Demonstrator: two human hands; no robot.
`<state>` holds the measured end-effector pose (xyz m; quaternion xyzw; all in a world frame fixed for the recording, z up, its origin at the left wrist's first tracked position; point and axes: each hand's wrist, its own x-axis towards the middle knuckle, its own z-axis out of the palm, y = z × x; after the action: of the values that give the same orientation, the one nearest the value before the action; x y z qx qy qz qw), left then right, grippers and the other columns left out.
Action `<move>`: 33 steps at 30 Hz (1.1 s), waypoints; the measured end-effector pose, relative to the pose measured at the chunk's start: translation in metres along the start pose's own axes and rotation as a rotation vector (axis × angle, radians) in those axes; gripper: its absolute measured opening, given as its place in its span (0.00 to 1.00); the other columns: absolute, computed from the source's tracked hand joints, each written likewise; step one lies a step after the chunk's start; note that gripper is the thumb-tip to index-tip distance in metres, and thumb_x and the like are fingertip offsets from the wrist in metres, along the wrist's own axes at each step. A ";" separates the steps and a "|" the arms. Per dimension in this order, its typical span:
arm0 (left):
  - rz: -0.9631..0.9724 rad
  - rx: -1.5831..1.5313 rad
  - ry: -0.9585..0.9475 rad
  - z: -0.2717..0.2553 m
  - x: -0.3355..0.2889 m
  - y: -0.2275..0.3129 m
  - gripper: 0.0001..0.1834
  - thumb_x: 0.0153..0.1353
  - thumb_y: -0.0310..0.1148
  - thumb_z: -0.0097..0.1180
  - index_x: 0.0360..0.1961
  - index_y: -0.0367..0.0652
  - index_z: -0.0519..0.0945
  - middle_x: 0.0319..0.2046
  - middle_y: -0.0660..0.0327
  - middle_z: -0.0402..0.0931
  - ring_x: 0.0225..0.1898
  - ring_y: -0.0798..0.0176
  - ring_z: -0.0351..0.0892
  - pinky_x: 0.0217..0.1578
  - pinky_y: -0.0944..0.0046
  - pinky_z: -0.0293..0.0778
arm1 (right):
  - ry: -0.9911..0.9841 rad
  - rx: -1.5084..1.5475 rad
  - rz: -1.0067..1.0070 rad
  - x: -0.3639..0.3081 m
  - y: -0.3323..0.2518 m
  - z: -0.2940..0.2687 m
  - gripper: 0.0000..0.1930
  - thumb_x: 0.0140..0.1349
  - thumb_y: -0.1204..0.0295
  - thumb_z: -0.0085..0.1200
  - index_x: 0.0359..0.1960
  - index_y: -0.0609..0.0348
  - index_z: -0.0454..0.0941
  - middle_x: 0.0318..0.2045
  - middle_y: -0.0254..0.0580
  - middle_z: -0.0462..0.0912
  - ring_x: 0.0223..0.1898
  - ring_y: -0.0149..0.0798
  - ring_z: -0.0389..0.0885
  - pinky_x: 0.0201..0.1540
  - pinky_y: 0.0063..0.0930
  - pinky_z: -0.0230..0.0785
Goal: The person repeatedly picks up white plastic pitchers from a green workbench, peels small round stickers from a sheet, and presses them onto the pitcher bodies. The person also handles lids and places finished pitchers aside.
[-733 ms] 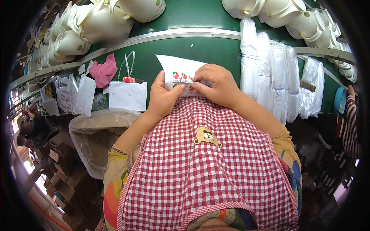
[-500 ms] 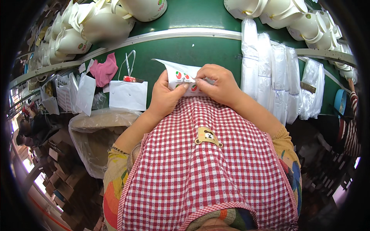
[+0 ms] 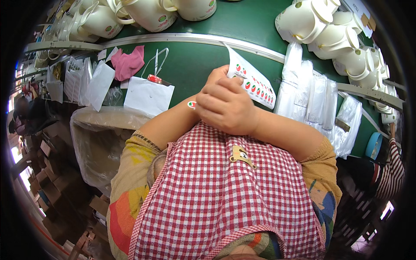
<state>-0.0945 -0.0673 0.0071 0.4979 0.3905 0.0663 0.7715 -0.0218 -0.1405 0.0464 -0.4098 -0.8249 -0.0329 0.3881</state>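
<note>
My left hand (image 3: 217, 75), mostly behind the right one, grips a white sheet of stickers (image 3: 262, 96) printed with rows of small red and green fruit shapes. The sheet slants up and to the right above the green table. Crossed over the left wrist is my right hand (image 3: 227, 107), its fingers curled closed. A single small round sticker (image 3: 192, 105), red and green on white, shows at its fingertips beside my left wrist. Whether that sticker touches the skin I cannot tell.
Cream-coloured mugs (image 3: 152, 15) stand at the back left, with more mugs (image 3: 303, 21) stacked at the right. Bundles of clear plastic sleeves (image 3: 303, 86) lie right of my hands. A pink cloth (image 3: 128, 63), white card (image 3: 148, 96) and plastic-lined box (image 3: 93, 149) sit left.
My right hand has moved left from the sheet across my left wrist, with one sticker now at its fingertips. The sheet has swung right and tilted. The view has shifted slightly.
</note>
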 end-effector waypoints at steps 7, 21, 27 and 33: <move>0.012 -0.082 0.089 0.001 0.025 -0.025 0.10 0.56 0.28 0.56 0.38 0.36 0.77 0.34 0.58 0.80 0.33 0.69 0.78 0.34 0.67 0.75 | -0.223 0.084 0.061 -0.010 -0.003 0.009 0.11 0.43 0.69 0.59 0.31 0.54 0.78 0.35 0.33 0.76 0.41 0.37 0.75 0.48 0.35 0.61; 0.084 -0.111 -0.135 -0.006 0.003 -0.021 0.12 0.61 0.25 0.51 0.44 0.32 0.74 0.38 0.55 0.78 0.40 0.64 0.79 0.43 0.64 0.77 | -0.024 0.060 0.599 -0.058 0.050 -0.025 0.07 0.49 0.72 0.60 0.30 0.57 0.79 0.33 0.40 0.81 0.32 0.43 0.80 0.34 0.32 0.72; 0.055 -0.093 -0.166 -0.005 -0.003 -0.020 0.11 0.62 0.26 0.48 0.44 0.34 0.75 0.37 0.59 0.77 0.37 0.67 0.78 0.39 0.67 0.76 | 0.097 0.126 0.756 -0.058 0.049 -0.030 0.04 0.49 0.74 0.59 0.27 0.58 0.79 0.29 0.40 0.81 0.30 0.42 0.80 0.32 0.30 0.72; 0.559 0.396 -0.175 -0.004 0.016 -0.040 0.10 0.63 0.31 0.47 0.42 0.40 0.75 0.37 0.62 0.76 0.37 0.69 0.76 0.38 0.66 0.74 | 0.159 0.115 0.282 -0.013 0.025 -0.024 0.08 0.45 0.76 0.59 0.29 0.58 0.78 0.30 0.39 0.81 0.33 0.42 0.80 0.35 0.33 0.73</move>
<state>-0.0977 -0.0765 -0.0353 0.7292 0.1769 0.1549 0.6426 0.0154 -0.1416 0.0481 -0.4947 -0.7263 0.0371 0.4758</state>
